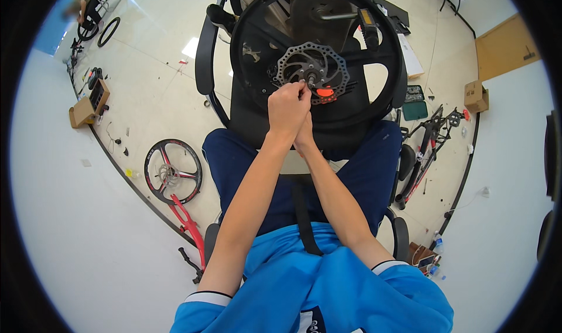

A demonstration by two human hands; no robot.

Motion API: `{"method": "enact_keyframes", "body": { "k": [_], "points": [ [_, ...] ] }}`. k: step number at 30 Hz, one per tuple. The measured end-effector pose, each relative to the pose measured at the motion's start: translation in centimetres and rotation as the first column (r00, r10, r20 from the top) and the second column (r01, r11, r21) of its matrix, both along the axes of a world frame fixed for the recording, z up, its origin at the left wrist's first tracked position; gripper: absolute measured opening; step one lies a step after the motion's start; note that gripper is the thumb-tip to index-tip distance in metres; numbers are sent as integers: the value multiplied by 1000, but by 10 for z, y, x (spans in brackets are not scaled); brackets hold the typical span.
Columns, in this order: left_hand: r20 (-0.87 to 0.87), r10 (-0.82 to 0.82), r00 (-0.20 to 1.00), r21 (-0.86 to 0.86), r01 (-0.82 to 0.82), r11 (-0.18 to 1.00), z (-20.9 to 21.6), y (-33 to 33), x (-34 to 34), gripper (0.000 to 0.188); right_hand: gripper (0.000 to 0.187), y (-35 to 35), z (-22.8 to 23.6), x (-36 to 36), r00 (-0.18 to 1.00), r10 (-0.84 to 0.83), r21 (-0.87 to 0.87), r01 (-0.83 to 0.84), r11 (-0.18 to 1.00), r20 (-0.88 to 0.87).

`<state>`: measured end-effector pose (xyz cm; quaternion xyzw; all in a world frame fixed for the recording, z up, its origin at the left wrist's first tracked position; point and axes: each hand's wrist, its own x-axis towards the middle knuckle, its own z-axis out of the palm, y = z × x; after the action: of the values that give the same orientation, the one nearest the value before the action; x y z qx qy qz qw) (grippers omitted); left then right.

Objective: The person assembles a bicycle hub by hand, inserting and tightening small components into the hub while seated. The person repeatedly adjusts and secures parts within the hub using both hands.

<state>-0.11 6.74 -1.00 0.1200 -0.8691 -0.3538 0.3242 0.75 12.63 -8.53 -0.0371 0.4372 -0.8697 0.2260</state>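
A black bicycle wheel (246,93) with broad spokes lies flat on a black office chair in front of me. At its hub sits a metal disc brake rotor (288,57) with a wavy, holed edge, and the axle (312,77) points up from the middle. My left hand (284,109) is closed in a pinch right at the near side of the axle. Tucked against it, my right hand (305,133) is closed too, its fingers mostly covered by the left. Whatever they pinch is too small and hidden to name. An orange-red part (325,92) lies just right of the fingers.
A three-spoke wheel (198,168) and a red fork (188,223) lie on the floor at left. At right are a bicycle frame (422,163), a green tool case (414,110) and a cardboard box (476,97). Far left, another person (83,6) crouches near bicycle parts.
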Motion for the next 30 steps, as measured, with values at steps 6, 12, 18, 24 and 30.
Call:
{"method": "enact_keyframes", "body": {
  "k": [6, 12, 18, 24, 30],
  "points": [
    [-37, 21, 999, 26, -20, 999, -8, -2, -4, 10, 33, 4, 14, 1, 999, 29, 174, -36, 984, 43],
    [-35, 110, 993, 355, -91, 931, -2, 8, -8, 14, 54, 51, 26, -29, 977, 205, 421, -211, 882, 61],
    [-16, 142, 990, 897, -49, 440, -1, 18, -13, 16, 53, 73, 84, -46, 853, 363, 871, 192, 452, -376],
    [10, 65, 998, 766, -50, 640, -1, 14, -9, 15, 41, 68, 73, -32, 795, 248, 762, 363, 537, -554],
    [-33, 15, 999, 664, 11, 748, 18, 7, 3, 15, 42, 41, 52, -11, 829, 70, 628, 363, 689, -555]
  ]
}}
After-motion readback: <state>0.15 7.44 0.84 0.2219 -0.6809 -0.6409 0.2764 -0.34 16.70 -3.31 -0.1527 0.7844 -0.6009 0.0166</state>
